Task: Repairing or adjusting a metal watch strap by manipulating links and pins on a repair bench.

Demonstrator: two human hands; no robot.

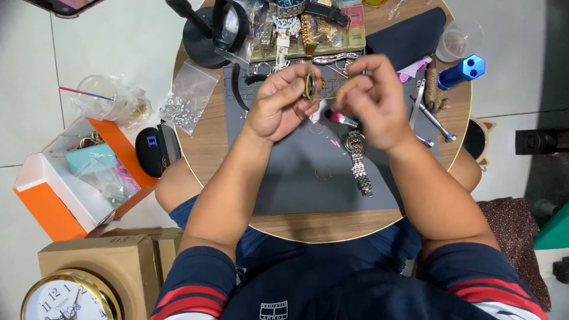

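My left hand (283,102) is raised over a grey work mat (296,178) and pinches a small round watch case (309,84) edge-on between thumb and fingers. My right hand (372,101) is right beside it, fingers closed on a thin stick-like tool (329,98) whose tip reaches toward the case. Under my right hand lies a silver wristwatch with a metal link bracelet (358,163). A thin ring (323,172) lies on the mat in front of the hands.
The round wooden table (204,139) also bears a black magnifier stand (207,32), a tray of watches (296,29), a bag of small metal parts (185,101), tweezers (417,102), a blue cylinder (462,71). An orange-and-white box (77,178), a cardboard box and a clock (68,296) are on the floor at left.
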